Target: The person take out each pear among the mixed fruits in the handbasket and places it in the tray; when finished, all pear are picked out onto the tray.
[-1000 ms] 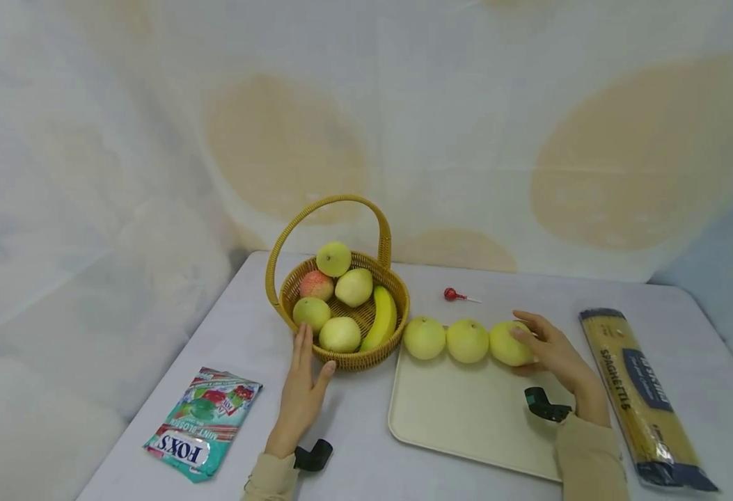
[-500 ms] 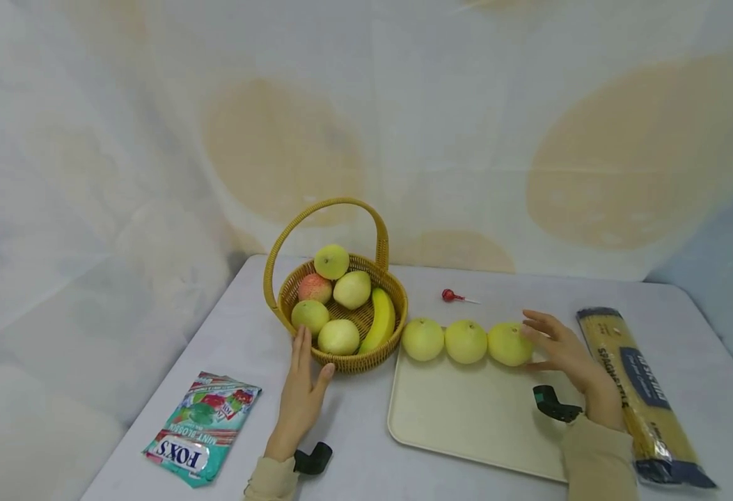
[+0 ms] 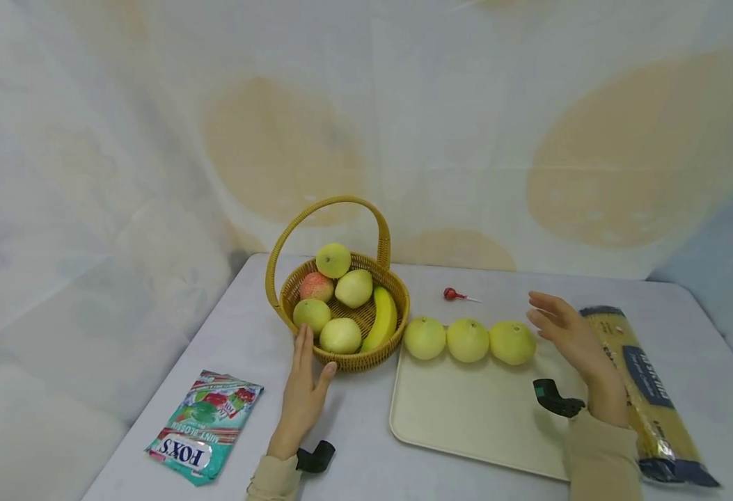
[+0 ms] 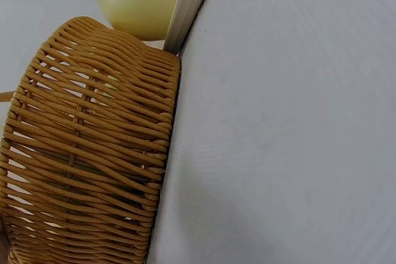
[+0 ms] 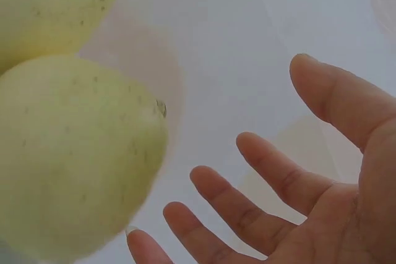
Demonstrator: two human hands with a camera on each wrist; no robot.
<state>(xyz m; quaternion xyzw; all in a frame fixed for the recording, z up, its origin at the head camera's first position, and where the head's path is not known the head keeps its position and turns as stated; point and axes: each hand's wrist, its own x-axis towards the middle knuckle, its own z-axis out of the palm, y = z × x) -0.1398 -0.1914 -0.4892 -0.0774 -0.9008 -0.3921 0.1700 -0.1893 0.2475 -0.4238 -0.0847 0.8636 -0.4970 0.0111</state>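
Note:
Three round yellow-green fruits [image 3: 468,340] sit in a row along the far edge of a cream tray [image 3: 460,417]. My right hand [image 3: 569,341] is raised just right of the rightmost fruit [image 3: 513,342], apart from it and holding nothing. In the right wrist view its fingers [image 5: 247,214] are spread beside that fruit [image 5: 80,159]. My left hand [image 3: 303,396] rests its straight fingers on the near rim of a wicker basket [image 3: 366,360]. Inside the basket lie a banana [image 3: 382,320], a reddish peach [image 3: 316,286] and several pale green-yellow fruits [image 3: 353,289].
A red lollipop [image 3: 450,294] lies behind the tray. To the tray's right is a long spaghetti packet [image 3: 648,390], partly hidden by my right hand and sleeve. A mint candy bag [image 3: 206,424] lies at the left. A curtain [image 3: 454,139] hangs behind the table.
My right hand has let go of the rightmost fruit, moved away to the right and lifted, its fingers opening. The left hand stays at the basket rim.

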